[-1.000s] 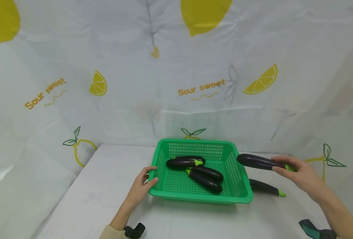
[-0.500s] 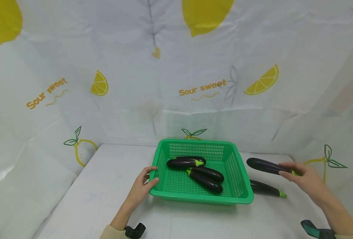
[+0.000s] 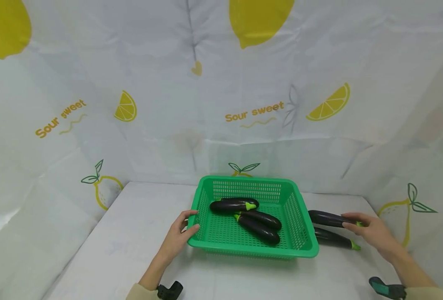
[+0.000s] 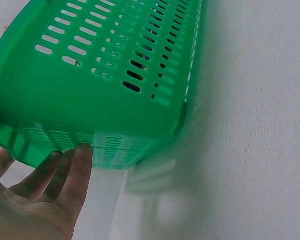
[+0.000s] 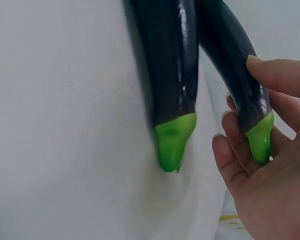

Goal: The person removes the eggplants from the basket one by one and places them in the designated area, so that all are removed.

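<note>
I see the white surface point(image 3: 131, 233) filling the lower frame, with the green basket point(image 3: 221, 243) at lower centre holding three or four dark eggplants. My left hand point(image 3: 179, 233) grips its near-left corner, thumb over the rim and fingers curled under the wall; I judge that a steady brace worth keeping firm so the basket does not slide.

Right of the basket, my right hand point(image 3: 371, 231) pinches the held eggplant point(image 3: 324, 218) near its green stem end, thumb on top and fingers underneath, low over the surface. A second eggplant point(image 3: 334, 238) lies just beside and below it in the frame, close but apparently not touching. To my eye, good handling means gripping further along the glossy body, since the stem-end pinch leaves the long end free to swing or slip.
</note>
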`<state>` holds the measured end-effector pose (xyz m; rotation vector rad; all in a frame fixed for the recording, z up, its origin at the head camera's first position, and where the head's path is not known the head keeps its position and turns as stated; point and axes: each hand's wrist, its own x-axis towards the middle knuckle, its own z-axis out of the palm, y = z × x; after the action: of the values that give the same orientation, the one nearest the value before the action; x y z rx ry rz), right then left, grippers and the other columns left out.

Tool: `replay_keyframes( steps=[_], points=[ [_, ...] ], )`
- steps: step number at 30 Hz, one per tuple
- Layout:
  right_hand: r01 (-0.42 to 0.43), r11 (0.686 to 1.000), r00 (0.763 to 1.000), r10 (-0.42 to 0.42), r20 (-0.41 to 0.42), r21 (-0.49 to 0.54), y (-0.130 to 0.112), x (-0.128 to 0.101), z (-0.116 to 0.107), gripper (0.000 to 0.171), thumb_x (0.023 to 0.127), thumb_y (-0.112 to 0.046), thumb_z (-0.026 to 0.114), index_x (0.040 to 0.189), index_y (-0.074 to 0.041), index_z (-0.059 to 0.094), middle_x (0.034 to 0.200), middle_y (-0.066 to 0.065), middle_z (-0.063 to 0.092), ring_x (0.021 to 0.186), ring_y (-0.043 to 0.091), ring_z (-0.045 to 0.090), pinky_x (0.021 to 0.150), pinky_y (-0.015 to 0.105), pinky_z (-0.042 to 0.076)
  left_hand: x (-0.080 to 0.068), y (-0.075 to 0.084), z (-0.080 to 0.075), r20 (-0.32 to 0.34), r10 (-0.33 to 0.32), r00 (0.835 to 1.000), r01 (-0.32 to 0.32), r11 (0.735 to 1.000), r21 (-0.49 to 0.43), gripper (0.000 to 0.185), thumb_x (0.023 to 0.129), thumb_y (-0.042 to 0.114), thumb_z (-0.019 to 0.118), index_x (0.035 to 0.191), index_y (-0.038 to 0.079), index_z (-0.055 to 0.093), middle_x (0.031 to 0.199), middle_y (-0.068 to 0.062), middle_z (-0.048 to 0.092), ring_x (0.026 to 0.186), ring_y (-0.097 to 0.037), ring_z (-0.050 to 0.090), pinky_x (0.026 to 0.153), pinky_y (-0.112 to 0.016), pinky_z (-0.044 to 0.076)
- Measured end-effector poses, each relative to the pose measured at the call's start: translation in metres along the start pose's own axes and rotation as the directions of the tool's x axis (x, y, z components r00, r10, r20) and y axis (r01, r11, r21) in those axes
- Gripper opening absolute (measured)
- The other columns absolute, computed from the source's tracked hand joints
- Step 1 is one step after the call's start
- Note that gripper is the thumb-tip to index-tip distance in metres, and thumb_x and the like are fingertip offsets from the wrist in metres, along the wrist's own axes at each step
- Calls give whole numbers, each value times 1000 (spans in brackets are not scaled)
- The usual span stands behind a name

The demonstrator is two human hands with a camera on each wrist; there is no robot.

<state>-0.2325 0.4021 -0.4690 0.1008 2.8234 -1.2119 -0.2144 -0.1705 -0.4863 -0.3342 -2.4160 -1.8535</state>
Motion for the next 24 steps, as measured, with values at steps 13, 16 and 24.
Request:
replay_keyframes(
  steps=[13,16,24],
  points=[
    [10,997,998,-5,67,-79,2,12,13,70,98,-48,65,138,8,53,137,36,51,122,53,47,95,64,45,-1,1,1,-1,-5,1000,5,1000,8,42,100,17,67,141,16,55,147,-12,50,129,-32,54,105,-57,42],
    [26,995,997,-18,75,-100,5,13,15,61,99,-39,67,135,9,55,132,35,55,119,52,52,93,61,48,-1,1,1,-1,-7,1000,7,1000,15,42,100,16,66,141,15,55,147,-13,50,129,-32,54,105,-57,42],
    [91,986,994,-82,69,-143,6,15,13,50,100,-27,65,133,10,57,126,32,61,111,47,60,86,55,53,0,2,0,2,-1,1000,1,1000,9,43,100,15,66,141,14,54,147,-13,50,128,-32,55,103,-55,43]
  ],
)
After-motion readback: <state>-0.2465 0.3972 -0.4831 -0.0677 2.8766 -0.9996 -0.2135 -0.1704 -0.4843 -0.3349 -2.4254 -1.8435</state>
